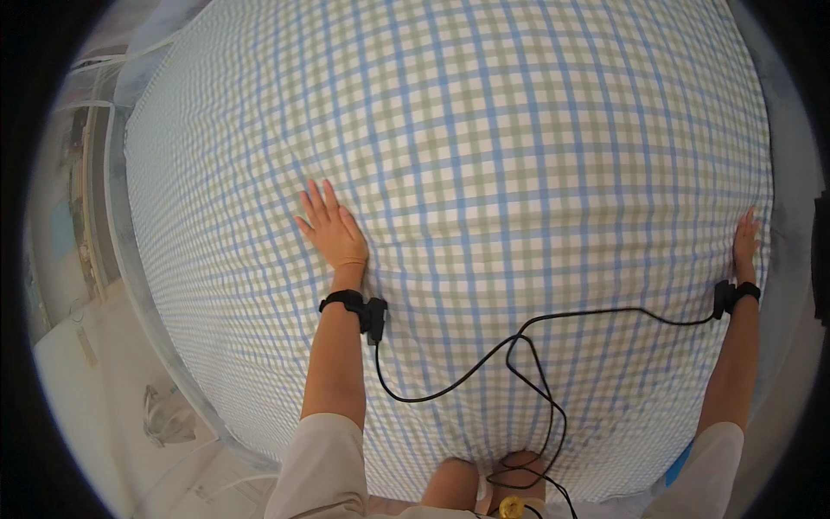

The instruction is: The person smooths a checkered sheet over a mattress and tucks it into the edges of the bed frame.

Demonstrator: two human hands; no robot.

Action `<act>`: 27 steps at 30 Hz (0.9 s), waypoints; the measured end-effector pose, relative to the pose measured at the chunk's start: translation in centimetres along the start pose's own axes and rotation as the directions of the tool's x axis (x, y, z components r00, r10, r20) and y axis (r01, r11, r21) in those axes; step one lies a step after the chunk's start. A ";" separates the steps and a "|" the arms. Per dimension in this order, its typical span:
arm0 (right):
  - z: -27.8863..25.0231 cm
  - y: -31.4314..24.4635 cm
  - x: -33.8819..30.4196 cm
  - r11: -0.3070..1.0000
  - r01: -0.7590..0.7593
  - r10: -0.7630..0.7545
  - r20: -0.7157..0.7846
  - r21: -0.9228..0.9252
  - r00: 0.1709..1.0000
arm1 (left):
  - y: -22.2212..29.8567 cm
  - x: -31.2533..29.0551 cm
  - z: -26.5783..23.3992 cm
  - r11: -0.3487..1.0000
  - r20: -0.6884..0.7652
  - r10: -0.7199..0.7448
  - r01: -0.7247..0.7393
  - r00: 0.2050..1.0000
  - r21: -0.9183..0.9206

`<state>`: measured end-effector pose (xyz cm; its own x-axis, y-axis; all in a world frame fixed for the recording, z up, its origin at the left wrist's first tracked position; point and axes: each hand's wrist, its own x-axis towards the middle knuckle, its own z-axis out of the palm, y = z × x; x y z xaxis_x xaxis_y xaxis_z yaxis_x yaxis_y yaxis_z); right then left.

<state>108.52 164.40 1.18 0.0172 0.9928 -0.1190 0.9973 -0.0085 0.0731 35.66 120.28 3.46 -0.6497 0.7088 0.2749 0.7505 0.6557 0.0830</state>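
Observation:
Under both hands spreads a checked sheet [519,190] in white, blue and green, covering a wide bed-like surface with small wrinkles. My left hand [333,229] lies flat on it left of the middle, fingers stretched out and nothing held. Far to the right, my right hand [746,240] rests at the sheet's right edge, its fingers extended upward and partly seen side-on. Whether the right fingers touch the edge fold is hard to make out. Each wrist wears a black strap with a small device.
A black cable [450,391] runs between the wrist devices and loops down near my knees [454,484], which are on the sheet. A pale frame edge [130,259] bounds the left side. Beyond it, a crumpled clear item [166,417] lies on the floor.

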 end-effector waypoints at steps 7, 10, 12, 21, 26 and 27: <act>-4.1 -5.1 -12.6 0.964 0.127 -0.115 -0.064 0.232 0.991 | -0.8 0.8 0.5 0.961 0.008 0.066 -0.065 0.998 0.270; -8.9 -12.5 -29.7 0.837 0.140 -0.088 -0.122 0.529 0.989 | -2.8 1.1 0.0 0.953 -0.037 0.124 -0.109 0.992 0.281; -10.9 -10.4 -39.7 0.935 -0.019 0.034 -0.038 0.353 0.999 | -2.3 1.5 -0.2 0.981 -0.060 0.114 -0.103 0.992 0.166; -7.9 -2.7 -49.5 0.904 -0.276 0.133 0.397 0.328 0.908 | -1.7 2.3 0.4 0.974 -0.037 0.210 -0.205 0.977 0.096; -8.8 -3.4 -49.6 0.887 -0.388 0.230 0.488 0.252 0.842 | -1.2 2.9 0.8 0.983 0.130 0.155 -0.166 0.979 0.074; -9.1 -3.3 -49.5 0.887 -0.405 0.250 0.507 0.222 0.825 | -1.5 3.2 0.7 0.986 0.162 0.153 -0.161 0.975 0.038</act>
<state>103.71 116.39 15.81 0.2995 0.7561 -0.5819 0.8936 -0.4361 -0.1068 32.34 121.73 3.54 -0.5381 0.8334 0.1258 0.8402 0.5423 0.0010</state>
